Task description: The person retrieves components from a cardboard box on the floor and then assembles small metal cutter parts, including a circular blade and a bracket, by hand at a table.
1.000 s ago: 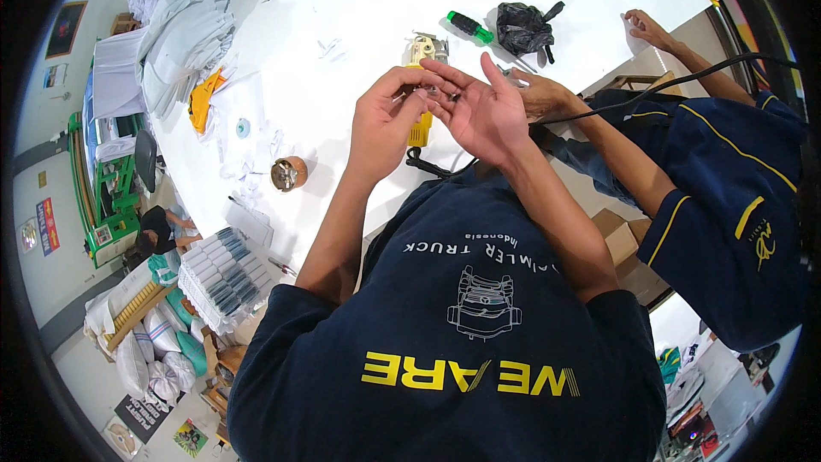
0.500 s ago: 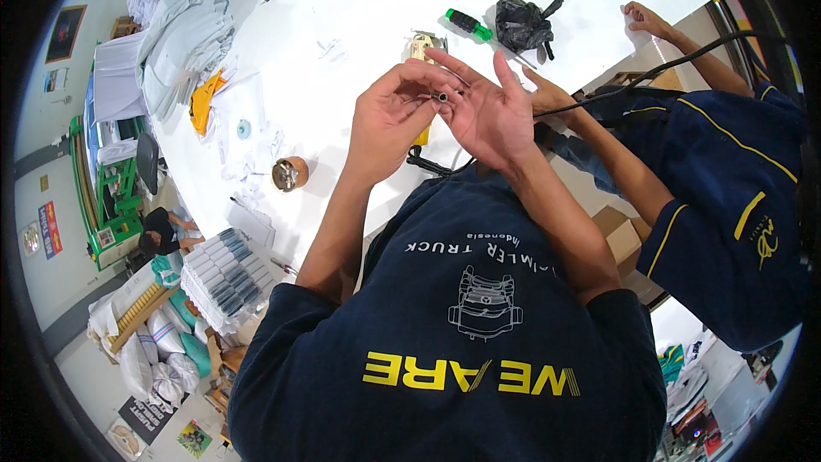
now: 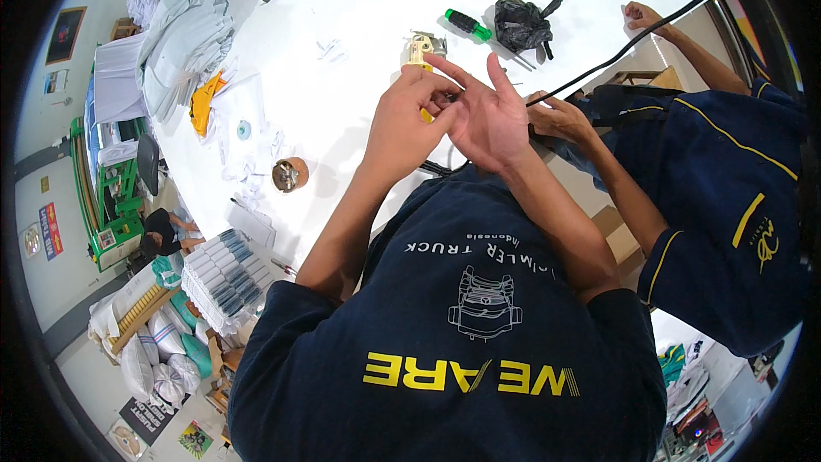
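Note:
My left hand (image 3: 405,124) is bent, its fingertips closed together over my right palm. A small dark bit shows at those fingertips, too hidden to name. My right hand (image 3: 489,120) lies palm up with its fingers stretched apart, and the left fingertips touch its finger side. Just beyond both hands, a cream and yellow power tool (image 3: 419,46) lies on the white table (image 3: 359,0), partly covered by them. To its right are a green and black screwdriver (image 3: 468,25) and a crumpled black plastic bag (image 3: 523,27).
At the right, a co-worker's hand (image 3: 560,118) holds a black cable (image 3: 633,44); their other hand (image 3: 641,15) rests on the table edge. A round brown container (image 3: 289,174) with small metal pieces stands left. White cloth (image 3: 184,34) and an orange cloth (image 3: 205,104) lie far left.
My left fingers have moved down onto the right palm, and the small metal cylinder they pinched is now mostly hidden. The co-worker's cable has risen.

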Motion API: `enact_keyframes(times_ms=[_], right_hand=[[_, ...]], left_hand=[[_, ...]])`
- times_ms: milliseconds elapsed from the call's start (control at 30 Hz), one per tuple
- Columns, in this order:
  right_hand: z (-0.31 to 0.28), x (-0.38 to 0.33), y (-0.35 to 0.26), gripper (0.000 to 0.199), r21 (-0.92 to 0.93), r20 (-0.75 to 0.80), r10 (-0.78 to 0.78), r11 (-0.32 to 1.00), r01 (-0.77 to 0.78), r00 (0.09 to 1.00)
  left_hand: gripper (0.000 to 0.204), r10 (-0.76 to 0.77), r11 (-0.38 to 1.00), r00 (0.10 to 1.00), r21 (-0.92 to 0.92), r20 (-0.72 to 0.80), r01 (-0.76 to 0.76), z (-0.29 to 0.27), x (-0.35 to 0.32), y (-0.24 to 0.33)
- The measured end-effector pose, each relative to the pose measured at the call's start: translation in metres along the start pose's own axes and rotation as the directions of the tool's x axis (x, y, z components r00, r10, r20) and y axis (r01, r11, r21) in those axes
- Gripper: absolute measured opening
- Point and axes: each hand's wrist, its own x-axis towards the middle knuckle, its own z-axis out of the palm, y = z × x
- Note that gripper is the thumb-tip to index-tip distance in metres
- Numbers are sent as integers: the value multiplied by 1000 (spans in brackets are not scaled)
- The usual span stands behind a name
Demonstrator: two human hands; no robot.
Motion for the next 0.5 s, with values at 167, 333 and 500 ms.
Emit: enact_keyframes(times_ms=[167,333,500], right_hand=[[-17,3,1,79,27,10,22,999,-22,1000],[-19,4,5,66,-84,-189,42,995,-59,981],[-59,14,8,51,-334,-333,-104,942,-14,937]], left_hand=[[11,-24,991,999,136,30,19,6,-2,0],[13,-145,983,988,-111,45,149,13,-7,-18],[9,-254,754,959,-595,128,279,14,-2,-17]])
